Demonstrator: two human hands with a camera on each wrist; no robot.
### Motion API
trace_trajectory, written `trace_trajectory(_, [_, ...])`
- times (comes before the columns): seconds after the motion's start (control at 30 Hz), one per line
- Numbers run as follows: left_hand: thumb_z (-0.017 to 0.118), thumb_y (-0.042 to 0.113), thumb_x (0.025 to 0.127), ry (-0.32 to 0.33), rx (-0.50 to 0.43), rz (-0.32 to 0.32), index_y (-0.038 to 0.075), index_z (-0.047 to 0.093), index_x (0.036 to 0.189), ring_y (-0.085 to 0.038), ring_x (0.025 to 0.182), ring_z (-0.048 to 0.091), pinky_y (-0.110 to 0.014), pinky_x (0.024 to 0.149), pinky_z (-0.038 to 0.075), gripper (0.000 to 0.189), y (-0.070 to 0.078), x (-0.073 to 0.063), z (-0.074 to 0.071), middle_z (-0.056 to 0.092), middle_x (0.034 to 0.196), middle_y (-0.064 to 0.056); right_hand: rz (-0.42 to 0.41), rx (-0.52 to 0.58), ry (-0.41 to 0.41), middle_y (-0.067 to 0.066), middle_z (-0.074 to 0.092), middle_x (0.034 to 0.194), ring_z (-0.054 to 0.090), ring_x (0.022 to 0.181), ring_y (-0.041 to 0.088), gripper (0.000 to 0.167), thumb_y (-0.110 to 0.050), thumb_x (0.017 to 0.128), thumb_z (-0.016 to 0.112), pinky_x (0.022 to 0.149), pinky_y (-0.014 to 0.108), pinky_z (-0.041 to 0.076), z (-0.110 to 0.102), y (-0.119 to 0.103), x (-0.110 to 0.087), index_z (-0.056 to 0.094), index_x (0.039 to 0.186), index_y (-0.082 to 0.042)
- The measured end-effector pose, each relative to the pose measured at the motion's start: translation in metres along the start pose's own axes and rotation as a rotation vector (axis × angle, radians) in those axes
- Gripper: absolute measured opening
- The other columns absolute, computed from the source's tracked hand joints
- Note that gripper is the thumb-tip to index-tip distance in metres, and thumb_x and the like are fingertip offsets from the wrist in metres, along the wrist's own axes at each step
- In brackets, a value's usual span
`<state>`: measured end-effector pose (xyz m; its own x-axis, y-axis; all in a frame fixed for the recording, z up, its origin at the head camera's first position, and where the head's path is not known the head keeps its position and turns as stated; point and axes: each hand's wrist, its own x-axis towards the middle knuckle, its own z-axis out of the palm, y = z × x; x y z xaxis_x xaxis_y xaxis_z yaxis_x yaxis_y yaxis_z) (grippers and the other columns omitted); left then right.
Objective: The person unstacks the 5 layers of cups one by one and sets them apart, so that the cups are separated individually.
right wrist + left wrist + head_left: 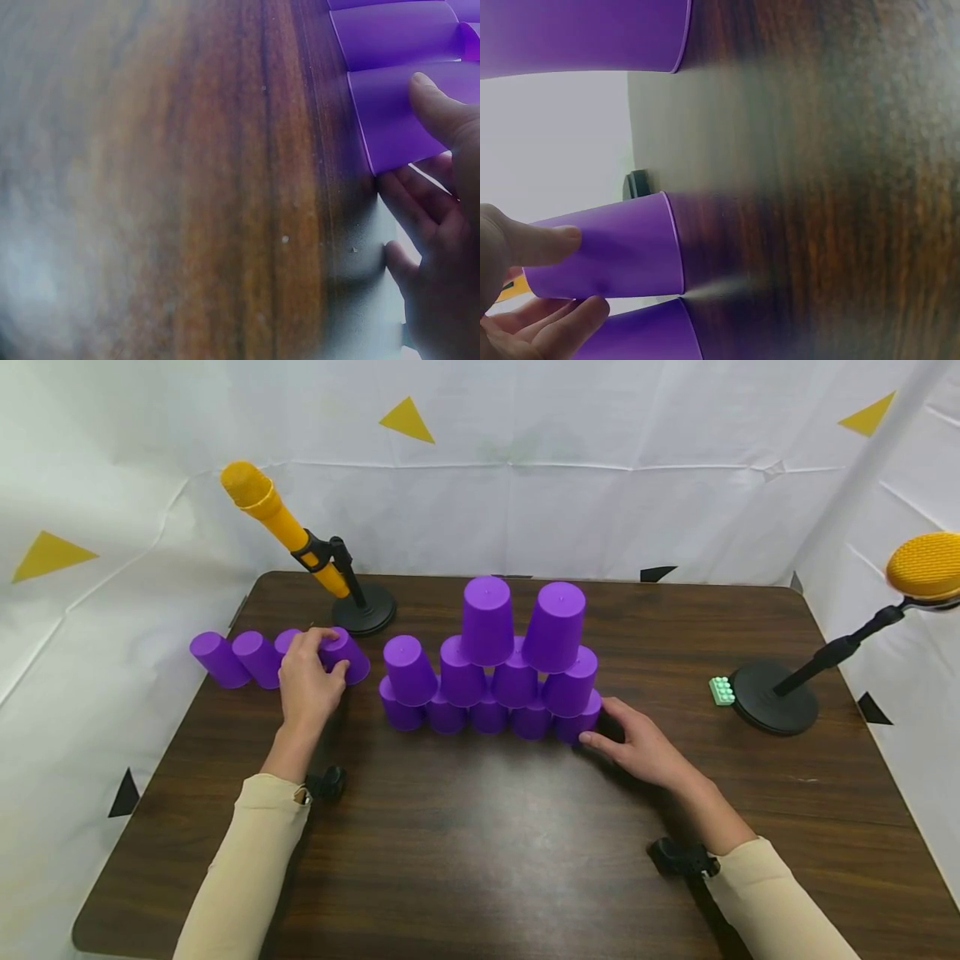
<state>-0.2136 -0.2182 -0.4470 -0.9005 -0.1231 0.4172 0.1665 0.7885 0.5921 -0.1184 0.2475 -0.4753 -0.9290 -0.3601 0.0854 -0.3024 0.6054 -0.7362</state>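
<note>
Toward the left, my left hand (311, 681) pinches the rightmost purple cup (351, 658) of a short row of upside-down cups. In the left wrist view, its thumb lies on one side of that cup (619, 255) and its fingers on the other. A stepped stack of upside-down purple cups (515, 683) stands mid-table, with two cups in its top layer. My right hand (645, 743) touches the bottom-right cup (577, 724) of this stack. Its thumb rests on that cup's near side in the right wrist view, and the fingers lie extended along the outer side.
A yellow microphone (281, 522) on a black stand is behind the left row. At the right, a round yellow object (926, 567) rises on another black stand (776, 697), beside a small mint-green block (722, 691). White sheeting surrounds the dark wooden table (480, 843).
</note>
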Motion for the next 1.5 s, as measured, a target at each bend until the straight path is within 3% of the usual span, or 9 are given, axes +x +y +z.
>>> trace_trajectory(0.23, [0.078, -0.001, 0.079, 0.017, -0.001, 0.008, 0.007, 0.065, 0.116, -0.036, 0.098, 0.058, -0.056, 0.084, 0.046, 0.04, 0.004, 0.0, -0.009, 0.06, 0.115, -0.019, 0.003, 0.006, -0.004, 0.011, 0.058, 0.132, 0.051, 0.126, 0.03, 0.058, -0.03, 0.091, 0.072, 0.105, 0.052, 0.038, 0.001, 0.0, 0.0, 0.05, 0.141, -0.009])
trace_trajectory(0.4, [0.076, -0.003, 0.081, 0.077, -0.004, 0.07, 0.006, 0.065, 0.117, -0.035, 0.1, 0.06, -0.052, 0.08, 0.049, 0.039, 0.026, 0.009, -0.023, 0.059, 0.117, -0.018, 0.0, 0.004, 0.0, 0.011, 0.059, 0.131, 0.052, 0.125, 0.029, 0.058, -0.03, 0.091, 0.072, 0.104, 0.052, 0.039, 0.002, 0.0, 0.0, 0.05, 0.14, -0.008])
trace_trajectory(0.53, [0.074, -0.002, 0.082, 0.122, -0.08, 0.188, 0.006, 0.066, 0.117, -0.027, 0.107, 0.061, -0.046, 0.079, 0.056, 0.037, 0.061, 0.014, -0.035, 0.061, 0.117, -0.014, 0.001, 0.0, 0.002, 0.011, 0.059, 0.13, 0.052, 0.124, 0.03, 0.057, -0.03, 0.091, 0.071, 0.104, 0.053, 0.039, 0.002, 0.0, 0.0, 0.051, 0.14, -0.008])
trace_trajectory(0.73, [0.067, 0.009, 0.092, 0.128, -0.256, 0.423, 0.008, 0.065, 0.119, -0.021, 0.113, 0.059, -0.046, 0.08, 0.057, 0.028, 0.129, 0.01, -0.047, 0.062, 0.122, -0.008, 0.012, 0.004, -0.004, 0.011, 0.058, 0.131, 0.052, 0.125, 0.029, 0.056, -0.03, 0.091, 0.071, 0.104, 0.053, 0.039, 0.001, 0.0, 0.0, 0.051, 0.139, -0.009])
trace_trajectory(0.83, [0.066, 0.017, 0.094, 0.096, -0.294, 0.543, 0.006, 0.062, 0.123, -0.021, 0.114, 0.058, -0.042, 0.081, 0.056, 0.032, 0.157, 0.003, -0.045, 0.061, 0.126, -0.008, 0.011, 0.006, -0.001, 0.011, 0.059, 0.13, 0.052, 0.124, 0.029, 0.056, -0.029, 0.091, 0.071, 0.104, 0.053, 0.039, 0.001, -0.001, -0.001, 0.051, 0.139, -0.008])
trace_trajectory(0.93, [0.069, 0.02, 0.092, 0.027, -0.365, 0.605, 0.005, 0.058, 0.129, -0.02, 0.115, 0.056, -0.041, 0.081, 0.055, 0.041, 0.177, -0.004, -0.037, 0.059, 0.128, -0.008, 0.013, 0.004, 0.004, 0.012, 0.059, 0.13, 0.052, 0.124, 0.03, 0.056, -0.029, 0.091, 0.072, 0.104, 0.052, 0.039, 0.001, 0.0, -0.001, 0.052, 0.139, -0.008])
trace_trajectory(1.07, [0.075, 0.02, 0.088, -0.044, -0.463, 0.617, 0.006, 0.055, 0.132, -0.018, 0.117, 0.053, -0.04, 0.083, 0.052, 0.05, 0.191, -0.009, -0.021, 0.057, 0.13, -0.006, 0.011, 0.001, 0.006, 0.012, 0.059, 0.129, 0.052, 0.124, 0.03, 0.055, -0.028, 0.091, 0.071, 0.104, 0.052, 0.039, 0.0, 0.0, -0.001, 0.052, 0.139, -0.007])
trace_trajectory(1.33, [0.077, 0.01, 0.085, -0.111, -0.655, 0.552, 0.007, 0.056, 0.131, -0.018, 0.112, 0.058, -0.035, 0.087, 0.054, 0.051, 0.198, -0.012, -0.001, 0.056, 0.128, -0.008, 0.03, 0.004, -0.006, 0.014, 0.057, 0.132, 0.051, 0.126, 0.031, 0.057, -0.029, 0.092, 0.071, 0.105, 0.054, 0.038, 0.0, 0.0, -0.001, 0.05, 0.139, -0.007])
trace_trajectory(1.5, [0.076, 0.006, 0.085, -0.139, -0.671, 0.536, 0.007, 0.057, 0.13, -0.019, 0.109, 0.06, -0.035, 0.088, 0.054, 0.049, 0.199, -0.013, 0.001, 0.057, 0.125, -0.009, 0.032, 0.0, -0.009, 0.014, 0.057, 0.132, 0.051, 0.126, 0.032, 0.057, -0.03, 0.092, 0.07, 0.105, 0.054, 0.037, 0.0, 0.0, 0.0, 0.05, 0.139, -0.006])
